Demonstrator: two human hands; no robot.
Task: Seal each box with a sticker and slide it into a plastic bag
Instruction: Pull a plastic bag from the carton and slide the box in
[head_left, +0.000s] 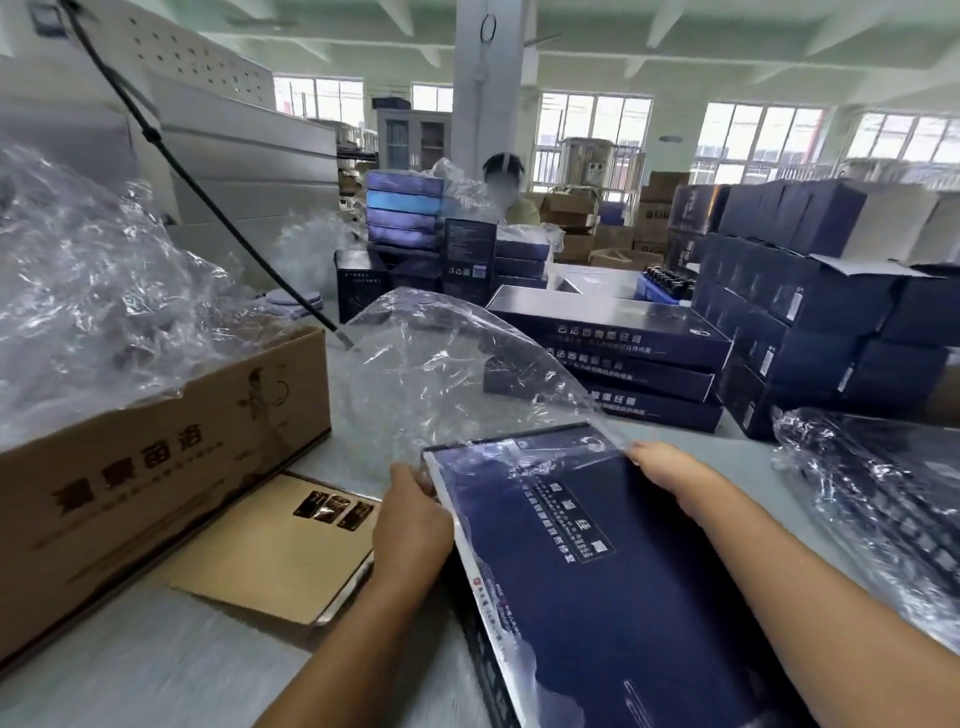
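Observation:
A flat dark blue box (613, 582) lies tilted in front of me, its far end inside the mouth of a clear plastic bag (441, 374) that billows up beyond it. My left hand (410, 525) grips the box's left edge together with the bag's rim. My right hand (670, 467) holds the bag's rim at the box's far right corner. No sticker is visible on the box from here.
A brown carton (156, 467) full of clear bags stands at the left, with a tan sheet of dark stickers (280, 545) beside it. Stacked blue boxes (623, 358) lie ahead, taller stacks (831, 312) at right, bagged boxes (893, 499) near right. A person sits behind.

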